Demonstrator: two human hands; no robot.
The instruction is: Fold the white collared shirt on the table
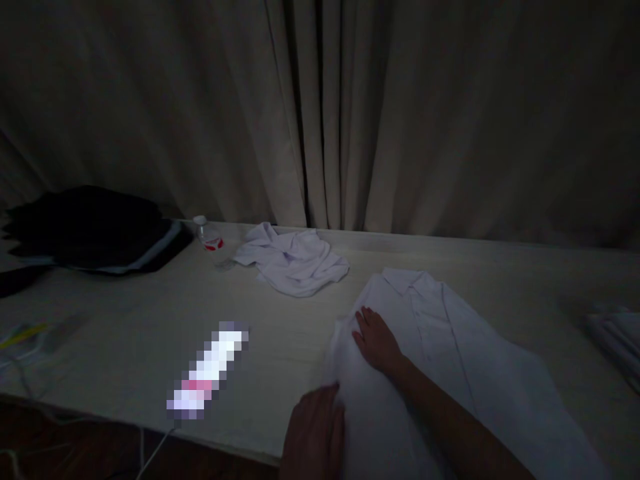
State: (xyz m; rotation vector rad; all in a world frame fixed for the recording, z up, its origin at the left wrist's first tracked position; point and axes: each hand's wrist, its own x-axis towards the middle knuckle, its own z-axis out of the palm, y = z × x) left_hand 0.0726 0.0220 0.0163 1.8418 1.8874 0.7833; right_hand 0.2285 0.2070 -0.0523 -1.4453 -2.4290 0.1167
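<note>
Head view, both hands' fingers flat, together, on white shirt (450,347), left hand (314,433) at its edge, right hand (376,340).

A shirt (450,360) lies spread on the table (125,340), at its near right. The right hand (376,341) rests flat on the shirt's left part; the left hand (314,433) touches its near left edge. Behind and left of the shirt lies a crumpled garment (293,259), with a bottle (210,240) just left of it. Folded clothes (95,230) sit at the far left. A curtain (330,113) hangs behind the table.
</note>
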